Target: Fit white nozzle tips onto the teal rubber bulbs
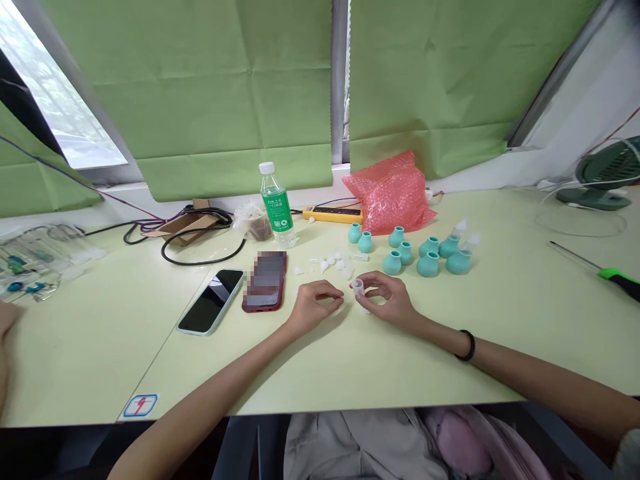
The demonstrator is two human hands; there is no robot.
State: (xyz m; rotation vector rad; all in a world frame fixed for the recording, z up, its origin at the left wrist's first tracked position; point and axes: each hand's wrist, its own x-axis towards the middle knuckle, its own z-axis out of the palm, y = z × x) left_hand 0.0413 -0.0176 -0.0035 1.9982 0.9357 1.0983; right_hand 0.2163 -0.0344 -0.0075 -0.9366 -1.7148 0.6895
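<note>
My right hand (387,298) grips a small translucent plastic cup-like piece (358,285) between thumb and fingers, its open end tilted up. Just left of it, my left hand (315,305) is closed in a pinch; whatever its fingertips hold, if anything, is too small to make out. Beyond both hands lie several small white plastic parts (330,261), loose on the table. Several teal rubber bulbs (427,264) stand behind my right hand. Two of them at the right, such as the nearer bulb (458,262), carry clear pointed tips (471,241).
Left of my hands lie a red-cased phone (273,293) and a light-cased phone (211,302). Behind are a water bottle (278,210), a yellow power strip (333,215) and a red bubble-wrap bag (397,193). A screwdriver (617,280) lies right; another person's hand (7,319) shows far left.
</note>
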